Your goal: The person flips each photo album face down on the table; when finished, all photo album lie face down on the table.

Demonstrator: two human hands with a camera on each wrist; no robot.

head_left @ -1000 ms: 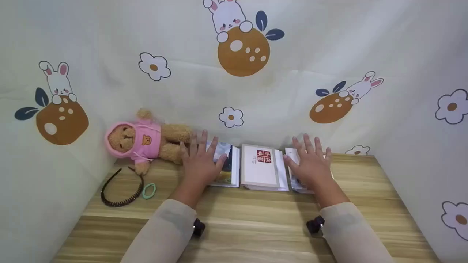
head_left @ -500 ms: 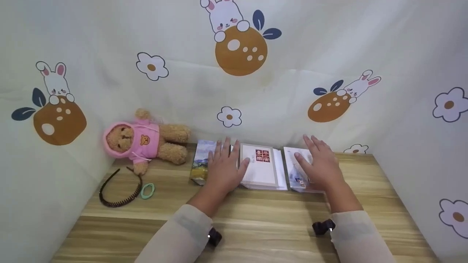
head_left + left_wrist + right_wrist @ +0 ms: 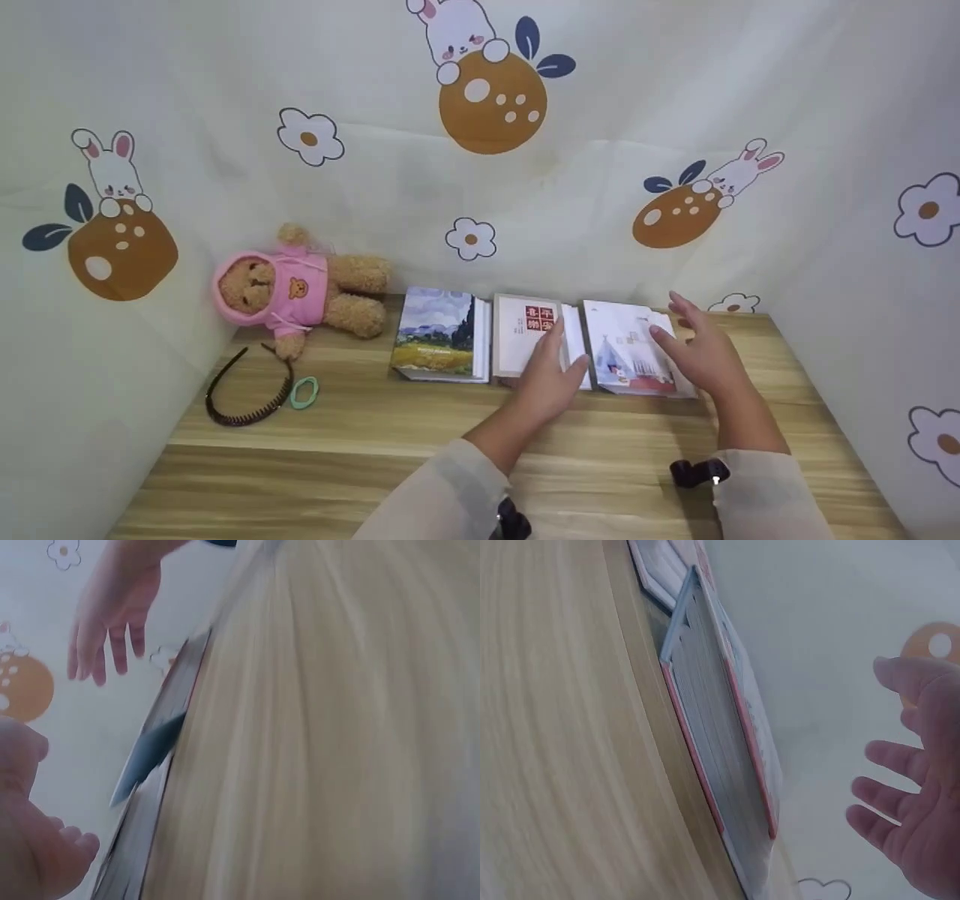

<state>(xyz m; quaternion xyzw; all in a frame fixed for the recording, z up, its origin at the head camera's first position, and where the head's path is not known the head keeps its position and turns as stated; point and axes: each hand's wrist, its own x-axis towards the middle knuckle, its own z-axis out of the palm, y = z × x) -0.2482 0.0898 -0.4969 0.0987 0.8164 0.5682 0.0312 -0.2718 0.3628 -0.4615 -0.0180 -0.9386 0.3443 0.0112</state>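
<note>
Hovering over the middle book [image 3: 514,356], the left hand [image 3: 549,379] has its fingers close together and its thumb a little apart, and it is not pinching anything. The right hand [image 3: 709,356] is up over the right side of the right book [image 3: 619,349], fingers spread loosely, with a gap between it and the book. The left book [image 3: 435,330] lies at the left end of the row, and all three lie flat near the far side of the table [image 3: 345,480].

If a hand swings low, it could bump a book and make the row crooked. The covers look slanted, with pages poking out on the right, so a hard push might slide or bend them.

Behind the books is a cloth wall [image 3: 562,225], so there's not much room to push them back. A teddy bear [image 3: 300,289] lies on the left, its feet near the left book, so going that way could bump it. A hairband [image 3: 251,418] and a green hair ring [image 3: 295,394] lie near its arm, well apart from both hands.
</note>
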